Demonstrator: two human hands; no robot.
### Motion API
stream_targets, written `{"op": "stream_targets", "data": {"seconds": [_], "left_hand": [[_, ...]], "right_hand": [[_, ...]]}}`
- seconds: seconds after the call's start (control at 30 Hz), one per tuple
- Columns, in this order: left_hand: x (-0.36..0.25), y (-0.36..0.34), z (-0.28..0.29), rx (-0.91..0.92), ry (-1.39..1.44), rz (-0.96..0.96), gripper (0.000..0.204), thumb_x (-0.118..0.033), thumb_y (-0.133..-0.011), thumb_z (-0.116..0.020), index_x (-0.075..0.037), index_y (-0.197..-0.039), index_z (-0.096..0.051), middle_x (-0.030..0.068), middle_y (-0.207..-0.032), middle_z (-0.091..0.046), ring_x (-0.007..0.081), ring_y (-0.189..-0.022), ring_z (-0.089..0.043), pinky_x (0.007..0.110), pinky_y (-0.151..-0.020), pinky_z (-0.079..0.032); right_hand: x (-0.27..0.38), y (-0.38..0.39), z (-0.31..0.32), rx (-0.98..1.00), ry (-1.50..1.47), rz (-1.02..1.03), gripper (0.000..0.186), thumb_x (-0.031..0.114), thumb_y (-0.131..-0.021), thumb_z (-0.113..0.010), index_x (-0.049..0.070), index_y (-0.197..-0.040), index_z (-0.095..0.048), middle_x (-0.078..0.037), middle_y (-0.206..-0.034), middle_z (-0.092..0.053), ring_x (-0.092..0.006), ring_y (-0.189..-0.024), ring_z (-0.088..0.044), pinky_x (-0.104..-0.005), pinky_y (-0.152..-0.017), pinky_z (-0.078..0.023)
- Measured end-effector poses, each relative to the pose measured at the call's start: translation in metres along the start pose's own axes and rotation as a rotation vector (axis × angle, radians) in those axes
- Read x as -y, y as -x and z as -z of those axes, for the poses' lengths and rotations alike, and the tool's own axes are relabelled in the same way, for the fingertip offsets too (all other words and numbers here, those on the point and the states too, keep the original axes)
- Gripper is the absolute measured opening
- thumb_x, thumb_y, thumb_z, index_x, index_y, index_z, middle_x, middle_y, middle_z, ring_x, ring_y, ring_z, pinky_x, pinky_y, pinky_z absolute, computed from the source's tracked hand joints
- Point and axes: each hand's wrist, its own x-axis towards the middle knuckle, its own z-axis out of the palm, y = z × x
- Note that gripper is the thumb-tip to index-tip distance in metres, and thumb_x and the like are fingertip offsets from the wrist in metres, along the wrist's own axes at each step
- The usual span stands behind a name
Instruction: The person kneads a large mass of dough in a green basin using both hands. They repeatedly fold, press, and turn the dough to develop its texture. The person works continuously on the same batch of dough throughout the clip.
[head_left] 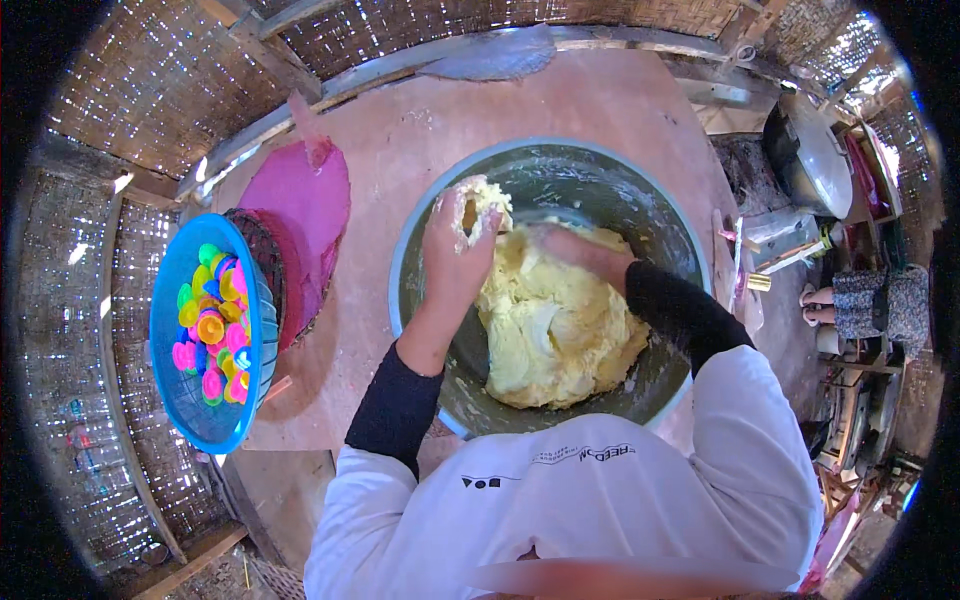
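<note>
A large mass of pale yellow dough (560,340) lies in a wide, deep green basin (455,375) with a light blue rim. My left hand (462,240) is raised over the basin's left side, apart from the main mass. Sticky dough coats its curled fingers, and a gap shows between them and the thumb. At the far side of the mass, my right hand (580,252) presses down into the dough; its fingers are sunk in and hidden. Smears of dough cling to the basin's inner wall.
Left of the basin, a blue plastic basket (262,300) holds several small colourful cups, beside a round pink sheet (310,200). The wooden table (400,130) carries them all. A large metal pot (812,160) stands at the far right, where another person (870,305) is partly visible.
</note>
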Motion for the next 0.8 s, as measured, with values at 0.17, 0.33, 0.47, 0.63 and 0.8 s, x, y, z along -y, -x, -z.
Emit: {"op": "stream_targets", "data": {"seconds": [0.17,0.33,0.47,0.63,0.8], "left_hand": [[0.003,-0.001,0.005,-0.031,-0.145,-0.06,0.034,-0.016,-0.073,-0.061,-0.004,-0.103,-0.054,0.0173,-0.094,-0.058,0.0354,-0.088,-0.054,0.039,-0.075,-0.043],[0.015,0.007,0.016,0.061,-0.155,-0.034,0.03,-0.012,-0.076,-0.059,-0.001,-0.103,-0.053,0.015,-0.094,-0.057,0.0272,-0.087,-0.056,0.033,-0.079,-0.042],[0.015,0.012,0.014,0.097,-0.125,0.024,0.031,-0.018,-0.074,-0.06,-0.002,-0.1,-0.054,0.0181,-0.094,-0.057,0.0355,-0.087,-0.054,0.04,-0.075,-0.043],[0.013,0.008,0.009,0.024,-0.083,-0.017,0.03,-0.018,-0.074,-0.059,-0.003,-0.1,-0.055,0.0179,-0.091,-0.057,0.0358,-0.085,-0.054,0.04,-0.074,-0.043],[0.008,0.002,0.011,0.013,-0.072,-0.056,0.03,-0.018,-0.073,-0.059,-0.004,-0.1,-0.055,0.0179,-0.091,-0.057,0.0356,-0.086,-0.053,0.04,-0.073,-0.042]], "right_hand": [[0.117,0.069,-0.017,0.156,0.664,0.238,0.054,0.049,-0.083,-0.036,0.011,-0.12,-0.045,-0.016,-0.126,-0.04,-0.0375,-0.101,-0.049,-0.0504,-0.09,-0.035],[0.122,0.149,-0.014,0.318,0.402,0.33,0.043,0.039,-0.082,-0.042,0.01,-0.112,-0.051,-0.015,-0.125,-0.04,-0.0375,-0.097,-0.052,-0.048,-0.085,-0.04],[0.122,0.167,0.043,0.454,0.337,0.097,0.04,0.041,-0.082,-0.044,0.006,-0.093,-0.059,-0.019,-0.093,-0.059,-0.0319,-0.084,-0.058,-0.0406,-0.074,-0.046],[0.065,0.028,0.067,0.067,0.141,0.361,0.033,0.027,-0.087,-0.039,0.001,-0.098,-0.056,-0.019,-0.089,-0.06,-0.0306,-0.081,-0.058,-0.0404,-0.072,-0.046],[0.027,-0.059,-0.017,0.26,-0.542,0.03,0.028,0.019,-0.085,-0.044,-0.002,-0.097,-0.058,-0.016,-0.09,-0.061,-0.0267,-0.081,-0.059,-0.0376,-0.074,-0.046]]}}
